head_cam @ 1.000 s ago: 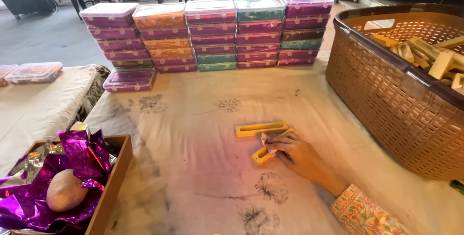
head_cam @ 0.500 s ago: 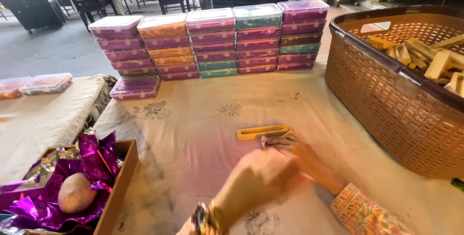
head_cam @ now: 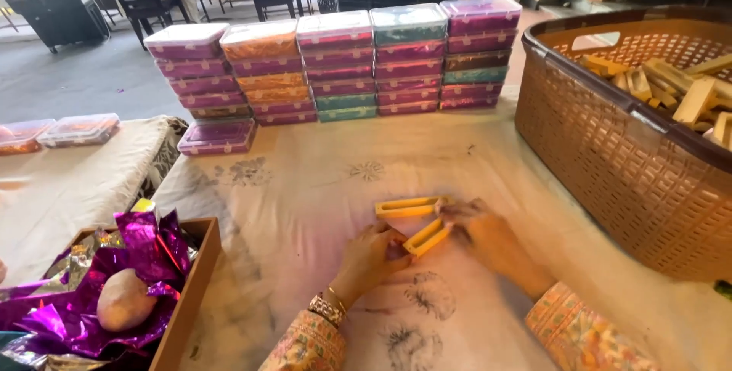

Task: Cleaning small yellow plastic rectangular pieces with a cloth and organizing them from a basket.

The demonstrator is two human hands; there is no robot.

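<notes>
**Both hands on the near yellow frame, mid-worktop**

Your left hand [head_cam: 371,253] and right hand [head_cam: 488,235] meet on a slim yellow frame piece [head_cam: 427,237] lying at an angle on the cloth-covered worktop [head_cam: 305,211]. Left fingers curl onto its near-left end, right fingers cover its far-right end. Both are pinching or pressing it; blur hides how firmly. A second yellow frame piece [head_cam: 408,207] lies just beyond, roughly level, its right end at your right fingertips.

To handle it well, I'd say: keep a grip on both ends so the thin piece can't twist, and keep it flat on the cloth. Hold the two pieces apart until you've lined them up.

Edges and room:
- Brown woven basket [head_cam: 633,165] of pale blocks stands close on the right; its wall limits right-elbow swing.
- Stacked lidded boxes [head_cam: 335,66] line the far edge, well apart from your hands.
- Wooden tray [head_cam: 187,295] with purple foil [head_cam: 145,241] sits near left.
- Open cloth lies between the tray and your left hand.
</notes>
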